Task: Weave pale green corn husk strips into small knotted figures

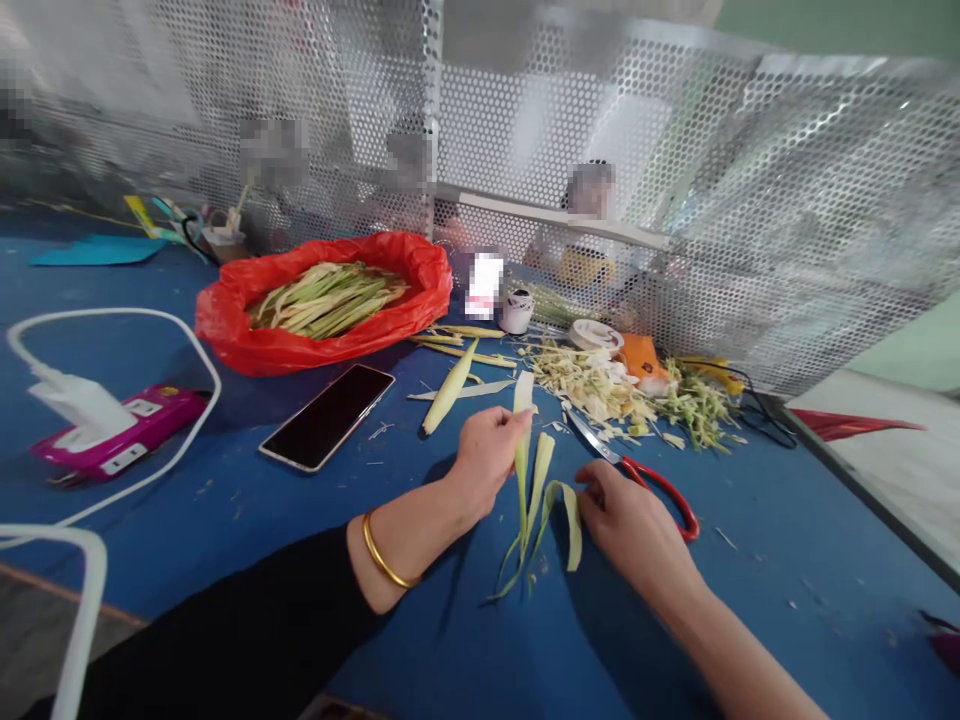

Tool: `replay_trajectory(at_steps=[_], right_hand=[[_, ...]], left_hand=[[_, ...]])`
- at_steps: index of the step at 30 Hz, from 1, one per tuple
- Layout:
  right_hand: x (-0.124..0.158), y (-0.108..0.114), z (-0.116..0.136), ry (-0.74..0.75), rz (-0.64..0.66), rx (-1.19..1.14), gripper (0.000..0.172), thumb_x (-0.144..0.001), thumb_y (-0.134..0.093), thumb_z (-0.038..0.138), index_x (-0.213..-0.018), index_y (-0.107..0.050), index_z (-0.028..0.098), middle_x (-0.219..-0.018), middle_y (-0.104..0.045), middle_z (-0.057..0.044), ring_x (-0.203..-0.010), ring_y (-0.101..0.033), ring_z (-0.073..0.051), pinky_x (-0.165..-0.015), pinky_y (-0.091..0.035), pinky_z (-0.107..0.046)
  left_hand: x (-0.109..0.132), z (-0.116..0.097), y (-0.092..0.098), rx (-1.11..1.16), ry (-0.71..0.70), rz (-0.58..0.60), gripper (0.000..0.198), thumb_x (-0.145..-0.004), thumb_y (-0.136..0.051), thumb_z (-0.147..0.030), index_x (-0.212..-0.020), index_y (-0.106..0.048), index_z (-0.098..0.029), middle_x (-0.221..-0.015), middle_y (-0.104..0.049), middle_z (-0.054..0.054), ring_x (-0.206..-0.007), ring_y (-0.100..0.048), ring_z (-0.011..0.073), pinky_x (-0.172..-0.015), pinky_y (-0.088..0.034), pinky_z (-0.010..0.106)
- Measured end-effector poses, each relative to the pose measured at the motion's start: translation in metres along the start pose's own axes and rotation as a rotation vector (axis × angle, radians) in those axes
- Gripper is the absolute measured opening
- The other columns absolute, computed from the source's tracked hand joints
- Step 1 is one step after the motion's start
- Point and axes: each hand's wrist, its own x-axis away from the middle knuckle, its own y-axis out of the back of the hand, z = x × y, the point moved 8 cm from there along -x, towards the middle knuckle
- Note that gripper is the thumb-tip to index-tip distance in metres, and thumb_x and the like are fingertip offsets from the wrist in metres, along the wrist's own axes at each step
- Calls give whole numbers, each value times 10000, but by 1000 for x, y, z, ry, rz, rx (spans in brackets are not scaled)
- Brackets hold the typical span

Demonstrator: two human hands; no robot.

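My left hand (491, 455), with a gold bangle at the wrist, pinches a pale green leaf strip (523, 393) between thumb and fingers. Below its grip, narrow split ends hang over the blue table. Another leaf piece (541, 460) stands beside it, and a curled strip (573, 525) bends down toward my right hand (626, 510). That hand is loosely curved, fingers slightly apart, with nothing visible in it. Just behind it lie scissors (664, 490) with red handles, partly covered by the hand. A pointed, husk-like pale green piece (451, 388) rests left of my left hand.
A red plastic bag (236, 345) holds long green strips (330, 300). A dark phone (330, 415) lies before it. Left are a purple power strip (127, 440) and white cable. Plant scraps (592, 385), a white cup (517, 312) and a perforated metal screen (510, 130) stand behind; people sit beyond.
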Motion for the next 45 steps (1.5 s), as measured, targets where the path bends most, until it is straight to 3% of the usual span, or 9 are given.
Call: replay_trajectory(at_steps=[2, 5, 10, 14, 21, 27, 32, 37, 45], right_hand=[[2, 13, 3, 61, -143, 21, 220, -831, -480, 188, -1009, -606, 216, -878, -695, -67, -762, -633, -232, -645, -400, -306], [4, 30, 5, 122, -290, -213, 230, -868, -508, 284, -1060, -617, 221, -1003, -675, -85, -856, -623, -242, -744, -442, -336], [1, 13, 4, -8, -72, -864, 308, -777, -684, 446, -945, -671, 189, -824, -669, -44, -752, -602, -195, -636, -468, -278], [1, 3, 3, -60, -15, -1060, 285, -705, -763, 413, -665, -639, 158, -601, -602, 4, -552, -510, -118, -545, -420, -241], [7, -2, 11, -44, 114, -954, 310, -716, -751, 410, -614, -617, 149, -529, -586, 18, -507, -494, -99, -527, -392, -234], [9, 2, 15, -41, 54, -995, 317, -701, -741, 433, -614, -607, 159, -538, -568, 25, -521, -483, -104, -529, -395, -237], [8, 10, 10, -42, -48, -940, 321, -701, -729, 422, -577, -560, 179, -499, -512, 40, -498, -467, -106, -502, -407, -240], [11, 17, 14, 20, -95, -822, 270, -726, -700, 393, -610, -568, 187, -547, -535, 25, -543, -503, -132, -530, -447, -263], [18, 15, 21, 88, -106, -649, 253, -805, -604, 324, -608, -504, 202, -563, -494, 37, -536, -446, -117, -493, -360, -243]], left_hand=[[1, 0, -1, -26, -14, 14, 288, -783, -616, -354, -572, -504, -192, -469, -422, -63, -415, -365, 80, -432, -301, 208], [4, -1, -5, -73, -47, 51, 289, -745, -654, -386, -578, -537, -182, -503, -461, -52, -469, -386, 87, -459, -296, 209], [21, -6, -28, -222, -141, 294, 313, -715, -659, -442, -578, -576, -174, -521, -471, -54, -505, -371, 91, -487, -276, 218], [35, 4, -44, -271, -52, 470, 350, -700, -662, -489, -575, -570, -175, -496, -453, -61, -467, -350, 82, -460, -253, 220], [29, 3, -39, -173, -27, 365, 236, -696, -689, -382, -667, -573, -178, -568, -578, -31, -497, -494, 99, -484, -392, 209], [32, 8, -39, -125, 34, 364, 237, -771, -613, -398, -727, -575, -168, -608, -613, -1, -543, -546, 113, -528, -433, 222], [37, -2, -45, -270, -145, 394, 231, -612, -730, -206, -757, -552, -184, -665, -598, -25, -598, -544, 114, -569, -435, 226], [39, -8, -43, -334, -252, 349, 185, -669, -599, -134, -826, -531, -202, -640, -605, -25, -572, -571, 124, -542, -434, 226], [47, -13, -43, -472, -387, 365, 234, -711, -538, -126, -926, -553, -218, -688, -677, -4, -591, -615, 144, -562, -425, 235]])
